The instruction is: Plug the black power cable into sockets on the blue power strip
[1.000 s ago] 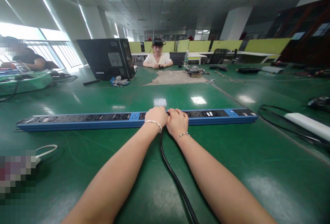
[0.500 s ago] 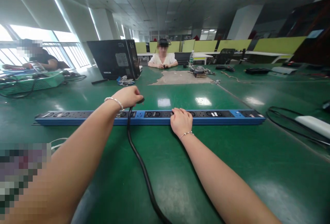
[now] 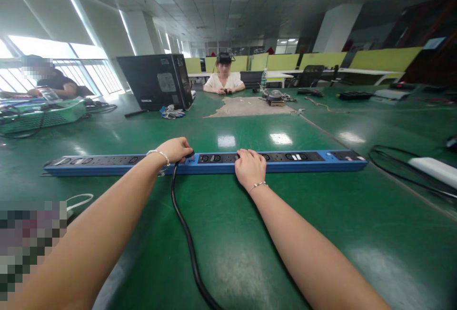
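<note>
A long blue power strip (image 3: 214,169) with black socket panels lies crosswise on the green table in front of me. My left hand (image 3: 174,149) is closed around the black plug (image 3: 189,154) of a thick power cord, right at the strip's top face, left of its middle. The fingers hide whether the plug sits in a socket. From there the black cord (image 3: 189,243) runs down toward me over the table. My right hand (image 3: 250,167) grips the strip just right of its middle, fingers bent over the top; a small dark bit shows beside its fingertips.
A black computer case (image 3: 155,81) and gloves (image 3: 172,112) stand behind the strip at left, near a green basket (image 3: 53,114). Across the table sits a person (image 3: 223,81) by a cardboard sheet (image 3: 246,106). Black cables and a white bar (image 3: 433,172) lie at right.
My left hand has lowered the plug from above the power strip down to its top face, and the cord has come down with it. The right hand keeps its place on the strip.
</note>
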A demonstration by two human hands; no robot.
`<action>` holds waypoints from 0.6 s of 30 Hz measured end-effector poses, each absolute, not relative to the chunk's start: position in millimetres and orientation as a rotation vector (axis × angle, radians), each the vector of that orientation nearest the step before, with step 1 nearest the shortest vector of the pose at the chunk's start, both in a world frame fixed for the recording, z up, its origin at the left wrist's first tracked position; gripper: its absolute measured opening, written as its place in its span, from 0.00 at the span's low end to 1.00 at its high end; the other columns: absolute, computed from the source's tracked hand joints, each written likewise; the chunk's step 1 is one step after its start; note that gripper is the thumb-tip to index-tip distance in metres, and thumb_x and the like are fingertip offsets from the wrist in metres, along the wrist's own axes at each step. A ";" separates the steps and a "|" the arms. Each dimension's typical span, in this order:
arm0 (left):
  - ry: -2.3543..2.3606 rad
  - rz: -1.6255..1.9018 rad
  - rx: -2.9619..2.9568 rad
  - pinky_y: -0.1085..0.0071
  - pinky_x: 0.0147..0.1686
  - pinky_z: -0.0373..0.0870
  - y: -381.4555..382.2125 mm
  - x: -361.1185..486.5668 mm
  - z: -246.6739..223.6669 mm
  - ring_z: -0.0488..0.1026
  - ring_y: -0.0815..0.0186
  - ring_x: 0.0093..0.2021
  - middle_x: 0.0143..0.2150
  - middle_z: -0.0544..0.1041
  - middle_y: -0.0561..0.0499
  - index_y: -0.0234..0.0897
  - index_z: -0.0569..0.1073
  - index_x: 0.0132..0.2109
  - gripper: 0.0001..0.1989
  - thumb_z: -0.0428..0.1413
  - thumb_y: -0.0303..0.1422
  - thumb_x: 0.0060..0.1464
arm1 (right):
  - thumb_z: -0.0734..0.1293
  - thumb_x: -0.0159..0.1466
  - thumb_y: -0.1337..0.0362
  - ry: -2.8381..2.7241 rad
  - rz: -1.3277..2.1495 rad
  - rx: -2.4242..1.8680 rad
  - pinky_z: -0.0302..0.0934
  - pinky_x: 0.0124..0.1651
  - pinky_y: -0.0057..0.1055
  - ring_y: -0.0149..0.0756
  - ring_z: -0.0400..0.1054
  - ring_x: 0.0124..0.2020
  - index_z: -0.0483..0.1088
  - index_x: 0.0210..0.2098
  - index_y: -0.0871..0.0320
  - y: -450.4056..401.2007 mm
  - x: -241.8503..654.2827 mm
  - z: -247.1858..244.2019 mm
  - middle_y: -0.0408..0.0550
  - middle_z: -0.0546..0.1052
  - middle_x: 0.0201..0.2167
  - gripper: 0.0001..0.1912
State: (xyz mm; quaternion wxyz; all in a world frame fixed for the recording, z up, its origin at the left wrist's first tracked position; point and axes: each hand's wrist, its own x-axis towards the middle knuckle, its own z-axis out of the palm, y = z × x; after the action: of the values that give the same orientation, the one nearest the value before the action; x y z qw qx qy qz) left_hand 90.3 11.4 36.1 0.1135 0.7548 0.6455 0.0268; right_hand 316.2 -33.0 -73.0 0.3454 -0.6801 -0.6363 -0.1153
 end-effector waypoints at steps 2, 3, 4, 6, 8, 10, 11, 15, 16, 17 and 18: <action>1.906 0.050 2.219 0.73 0.23 0.60 12.0 91.6 37.3 0.72 0.65 0.24 0.21 0.74 0.54 0.38 0.71 0.39 0.15 0.49 0.42 0.49 | 0.56 0.60 0.67 -1.646 -0.302 -1.769 0.45 0.53 0.39 0.38 0.62 0.52 0.72 0.44 0.54 -32.5 316.0 -73.2 0.44 0.75 0.48 0.17; 1.913 0.035 2.229 0.73 0.24 0.61 12.2 92.5 37.5 0.72 0.65 0.25 0.21 0.75 0.54 0.38 0.71 0.39 0.15 0.50 0.42 0.49 | 0.56 0.60 0.66 -1.644 -0.304 -1.770 0.46 0.53 0.39 0.38 0.62 0.52 0.72 0.44 0.54 -32.3 315.9 -73.3 0.44 0.75 0.48 0.17; 1.922 0.018 2.240 0.72 0.25 0.61 12.5 93.5 37.3 0.72 0.65 0.25 0.21 0.75 0.54 0.38 0.71 0.40 0.15 0.50 0.42 0.49 | 0.56 0.60 0.67 -1.643 -0.306 -1.771 0.46 0.53 0.39 0.38 0.62 0.52 0.72 0.44 0.54 -32.2 315.8 -73.3 0.44 0.75 0.48 0.17; 1.946 -0.020 2.258 0.72 0.27 0.62 13.2 96.1 35.5 0.73 0.64 0.26 0.22 0.76 0.53 0.38 0.71 0.41 0.16 0.50 0.41 0.49 | 0.56 0.60 0.67 -1.645 -0.308 -1.769 0.46 0.53 0.39 0.38 0.62 0.52 0.72 0.44 0.54 -32.2 315.6 -73.2 0.44 0.75 0.48 0.17; 1.970 -0.053 2.265 0.71 0.29 0.63 14.5 98.8 32.6 0.74 0.63 0.28 0.23 0.77 0.52 0.38 0.72 0.41 0.16 0.50 0.41 0.49 | 0.56 0.60 0.67 -1.645 -0.304 -1.765 0.46 0.53 0.39 0.38 0.62 0.52 0.72 0.44 0.54 -32.4 315.3 -73.0 0.44 0.75 0.48 0.17; 1.988 -0.074 2.274 0.70 0.31 0.64 16.1 100.9 29.5 0.74 0.63 0.29 0.24 0.77 0.51 0.38 0.72 0.41 0.15 0.50 0.40 0.49 | 0.56 0.60 0.67 -1.646 -0.299 -1.762 0.46 0.53 0.39 0.38 0.62 0.52 0.72 0.44 0.54 -32.8 315.3 -72.9 0.44 0.75 0.48 0.18; 1.989 -0.079 2.281 0.70 0.32 0.64 16.9 101.5 28.1 0.74 0.62 0.29 0.24 0.77 0.51 0.38 0.72 0.41 0.15 0.49 0.39 0.49 | 0.56 0.60 0.67 -1.646 -0.297 -1.761 0.46 0.53 0.39 0.38 0.62 0.52 0.72 0.44 0.54 -32.9 315.4 -72.9 0.44 0.75 0.48 0.18; 1.979 -0.092 2.303 0.69 0.33 0.65 20.2 102.1 24.8 0.75 0.61 0.32 0.24 0.77 0.51 0.39 0.72 0.41 0.14 0.50 0.39 0.48 | 0.56 0.60 0.66 -1.646 -0.296 -1.759 0.46 0.54 0.39 0.38 0.62 0.52 0.72 0.44 0.54 -32.6 316.4 -73.5 0.43 0.75 0.48 0.18; 1.980 -0.094 2.308 0.69 0.33 0.65 21.0 102.1 24.3 0.75 0.61 0.32 0.25 0.78 0.51 0.39 0.71 0.41 0.14 0.50 0.39 0.48 | 0.56 0.60 0.66 -1.648 -0.297 -1.759 0.45 0.54 0.39 0.38 0.61 0.52 0.72 0.45 0.54 -32.4 316.7 -73.7 0.43 0.75 0.48 0.18; 1.981 -0.095 2.311 0.69 0.33 0.65 21.8 102.2 23.8 0.75 0.60 0.33 0.25 0.78 0.51 0.39 0.71 0.41 0.14 0.50 0.39 0.48 | 0.56 0.60 0.66 -1.651 -0.297 -1.759 0.45 0.54 0.39 0.38 0.61 0.52 0.72 0.45 0.54 -32.2 316.9 -73.8 0.43 0.75 0.48 0.18; 1.980 -0.097 2.312 0.69 0.33 0.66 22.5 102.4 23.3 0.75 0.60 0.33 0.25 0.78 0.51 0.39 0.71 0.41 0.14 0.50 0.39 0.48 | 0.56 0.60 0.66 -1.654 -0.296 -1.760 0.45 0.54 0.39 0.38 0.61 0.52 0.72 0.45 0.54 -32.1 317.1 -73.8 0.43 0.75 0.48 0.18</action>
State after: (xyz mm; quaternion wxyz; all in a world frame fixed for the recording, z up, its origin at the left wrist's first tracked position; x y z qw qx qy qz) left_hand 102.4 22.5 23.3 0.0477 0.7583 0.6494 -0.0319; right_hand 317.1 -32.1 -73.8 0.3466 -0.6785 -0.6376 -0.1142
